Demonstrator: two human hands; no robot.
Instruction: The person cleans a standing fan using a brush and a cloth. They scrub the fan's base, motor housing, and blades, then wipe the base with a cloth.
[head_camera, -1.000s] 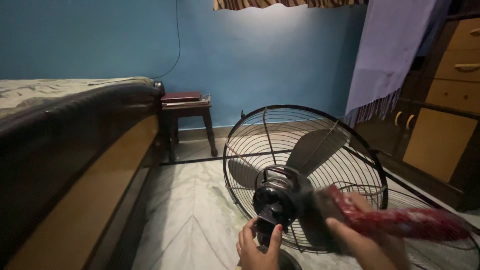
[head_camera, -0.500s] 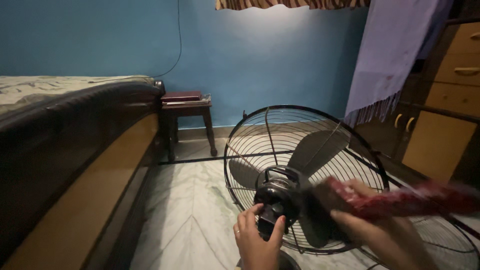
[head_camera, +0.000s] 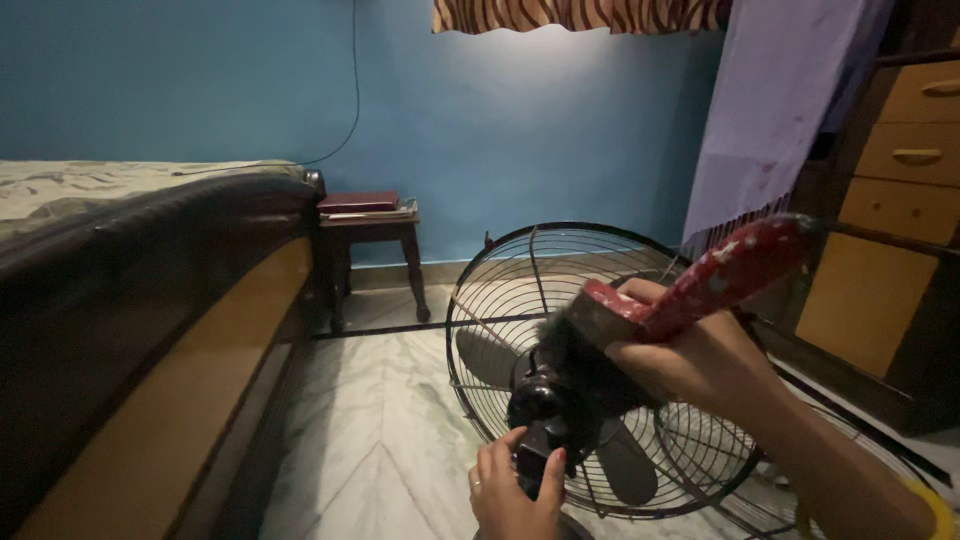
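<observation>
Brush (head_camera: 640, 315) with a red, white-speckled handle and dark bristles sits in the right hand (head_camera: 690, 365), whose fingers are closed around the head end; it looks light and stiff, the bristles soft, so a hold near the head seems steady. Its bristles touch the fan (head_camera: 560, 400) at the dark motor hub, just left of that hand. The left hand (head_camera: 515, 490), nearer and lower, pinches the hub housing, with the wire guard (head_camera: 500, 260) behind.
</observation>
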